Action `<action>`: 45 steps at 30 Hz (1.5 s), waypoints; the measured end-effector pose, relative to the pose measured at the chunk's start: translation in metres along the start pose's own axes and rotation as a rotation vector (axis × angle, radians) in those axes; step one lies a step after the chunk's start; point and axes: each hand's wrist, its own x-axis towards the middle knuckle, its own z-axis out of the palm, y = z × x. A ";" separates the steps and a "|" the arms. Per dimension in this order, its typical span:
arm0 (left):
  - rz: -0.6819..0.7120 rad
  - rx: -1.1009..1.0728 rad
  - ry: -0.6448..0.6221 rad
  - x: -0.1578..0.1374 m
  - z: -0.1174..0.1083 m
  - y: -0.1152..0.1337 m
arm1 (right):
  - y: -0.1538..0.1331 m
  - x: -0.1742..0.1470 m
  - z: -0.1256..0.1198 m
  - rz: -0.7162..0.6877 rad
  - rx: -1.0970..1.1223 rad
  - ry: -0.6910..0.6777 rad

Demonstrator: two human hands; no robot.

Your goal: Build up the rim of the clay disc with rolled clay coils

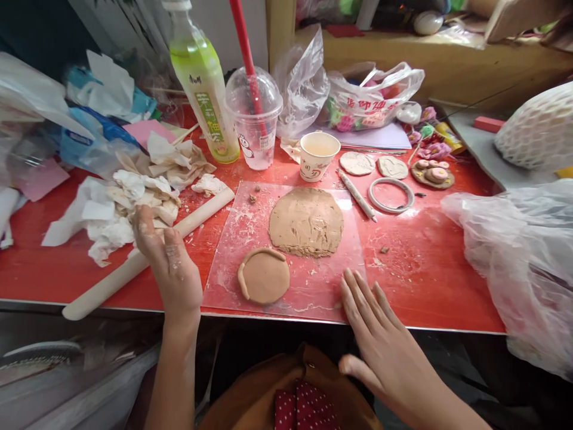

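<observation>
My left hand (pixel 172 266) is raised above the table's near edge, palm turned inward, fingers up and thumb apart, with pale residue on the skin. It holds nothing I can see and partly covers a wooden rolling pin (pixel 110 280). My right hand (pixel 373 322) lies flat at the near right corner of a clear plastic sheet (pixel 308 292), fingers stretched out. Between the hands sits a round brown clay disc (pixel 265 278) with a clay coil along part of its rim. Behind it spreads a larger flattened clay slab (pixel 307 221) with rough edges.
Crumpled tissues (pixel 120 209) lie at left. A green drink bottle (pixel 206 89), plastic cup with red straw (pixel 255 128) and paper cup (pixel 317 156) stand behind. At right are a pen-like tool (pixel 357 194), a ring (pixel 391 195), small clay pieces (pixel 357 163) and a plastic bag (pixel 514 239).
</observation>
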 end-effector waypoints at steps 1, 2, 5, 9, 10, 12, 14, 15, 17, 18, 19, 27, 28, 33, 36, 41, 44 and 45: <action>0.015 0.003 -0.013 0.000 0.000 0.000 | -0.002 -0.012 -0.002 -0.019 -0.005 0.006; 0.029 0.006 -0.025 -0.001 0.001 0.000 | -0.002 -0.020 -0.003 -0.029 -0.009 -0.005; 0.042 0.004 -0.033 -0.001 0.003 -0.001 | 0.002 -0.009 -0.005 -0.047 0.013 -0.045; 0.042 0.018 -0.024 -0.001 0.002 -0.001 | 0.014 0.053 0.000 0.000 0.044 -0.017; 0.041 0.024 -0.024 0.000 0.002 -0.001 | 0.016 0.064 0.001 0.008 0.051 -0.009; 0.033 0.028 -0.022 0.000 0.002 -0.001 | 0.016 0.069 0.003 0.012 0.060 0.001; 0.022 0.023 -0.022 0.000 0.001 0.000 | 0.011 0.051 0.003 0.001 0.058 -0.003; 0.021 0.021 -0.025 0.000 0.001 0.000 | 0.007 0.036 0.002 -0.002 0.050 0.000; 0.024 0.020 -0.037 -0.001 0.001 0.003 | 0.000 0.004 -0.001 -0.020 0.033 -0.013; 0.027 0.023 -0.041 -0.001 0.002 0.004 | -0.002 -0.008 -0.004 -0.036 0.029 -0.018; 0.030 0.029 -0.043 -0.001 0.002 0.004 | -0.003 -0.017 -0.006 -0.050 0.031 -0.021; 0.019 0.117 -0.022 -0.001 0.003 0.005 | 0.016 0.066 0.000 -0.007 0.126 -0.026; 0.015 0.126 -0.016 0.000 0.003 0.005 | 0.017 0.074 0.002 0.003 0.125 -0.026; 0.007 0.127 -0.020 0.000 0.004 0.008 | 0.009 0.043 -0.001 -0.031 0.131 -0.045; 0.020 0.131 -0.035 0.000 0.003 0.008 | 0.007 0.003 -0.012 -0.048 0.164 -0.036; -0.010 0.125 -0.028 0.000 0.003 0.006 | 0.012 -0.019 -0.020 0.037 0.196 0.021; 0.005 0.133 -0.043 0.000 0.003 0.005 | 0.011 -0.002 -0.012 -0.034 0.146 -0.034; 0.008 0.133 -0.047 0.000 0.003 0.005 | 0.012 0.008 -0.009 -0.040 0.134 -0.038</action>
